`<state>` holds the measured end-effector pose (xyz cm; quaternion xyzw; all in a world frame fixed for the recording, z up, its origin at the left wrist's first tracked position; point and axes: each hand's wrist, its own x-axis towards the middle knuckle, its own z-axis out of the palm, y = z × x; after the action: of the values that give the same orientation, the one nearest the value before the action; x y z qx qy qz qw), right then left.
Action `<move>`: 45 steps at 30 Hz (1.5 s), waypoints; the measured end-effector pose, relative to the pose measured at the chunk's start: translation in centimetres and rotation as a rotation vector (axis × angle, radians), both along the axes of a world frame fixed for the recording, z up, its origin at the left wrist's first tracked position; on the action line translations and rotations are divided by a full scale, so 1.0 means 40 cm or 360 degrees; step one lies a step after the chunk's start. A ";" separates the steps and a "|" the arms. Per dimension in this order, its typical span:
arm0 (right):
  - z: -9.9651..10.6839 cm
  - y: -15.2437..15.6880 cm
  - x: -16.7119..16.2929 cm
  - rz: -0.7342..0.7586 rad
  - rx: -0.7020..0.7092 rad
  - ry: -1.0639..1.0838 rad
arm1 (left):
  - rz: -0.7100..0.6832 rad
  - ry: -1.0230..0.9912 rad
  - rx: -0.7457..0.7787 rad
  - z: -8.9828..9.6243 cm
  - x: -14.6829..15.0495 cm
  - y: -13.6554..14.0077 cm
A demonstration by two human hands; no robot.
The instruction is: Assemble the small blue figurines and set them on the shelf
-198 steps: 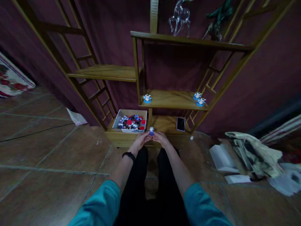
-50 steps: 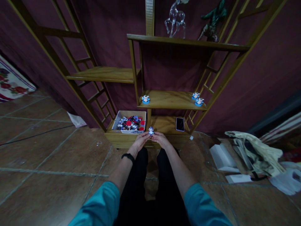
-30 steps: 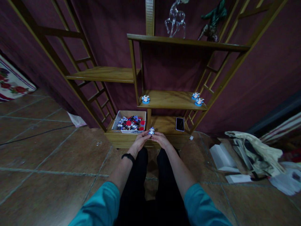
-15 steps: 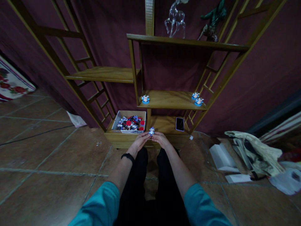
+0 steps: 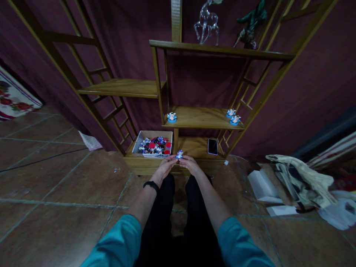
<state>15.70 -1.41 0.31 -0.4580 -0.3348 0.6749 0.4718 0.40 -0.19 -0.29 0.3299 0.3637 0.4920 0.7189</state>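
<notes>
Between my fingertips is a small purple-and-white figurine (image 5: 179, 154), held upright in front of the shelf's lower edge. My left hand (image 5: 167, 165) grips it from the left, and my right hand (image 5: 190, 164) from the right, both closed. Left of the hands a cardboard box (image 5: 135, 147) holds many small figurines and red round pieces. On the middle shelf (image 5: 198, 116) one blue-based figurine (image 5: 171, 117) stands at the left end. Two similar figurines, one at the back (image 5: 230, 112) and one in front (image 5: 235, 119), stand at the right end.
A phone (image 5: 213, 147) lies on the low shelf right of my hands. A clear glass deer (image 5: 206, 23) and a green statue (image 5: 251, 26) occupy the top shelf. Cloth (image 5: 304, 181) and white boxes (image 5: 264, 186) lie on the floor at the right.
The figurine between my fingers has turned slightly, its top shifting a little to the right. My hands stay in nearly the same place.
</notes>
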 end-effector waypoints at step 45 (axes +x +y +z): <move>-0.001 0.000 -0.007 0.0066 0.0187 0.0174 | 0.0027 0.0021 0.0055 -0.014 0.001 0.000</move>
<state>15.40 -1.42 0.28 -0.3848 -0.3571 0.6878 0.5013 0.44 -0.18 -0.84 0.3425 0.3628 0.5020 0.7065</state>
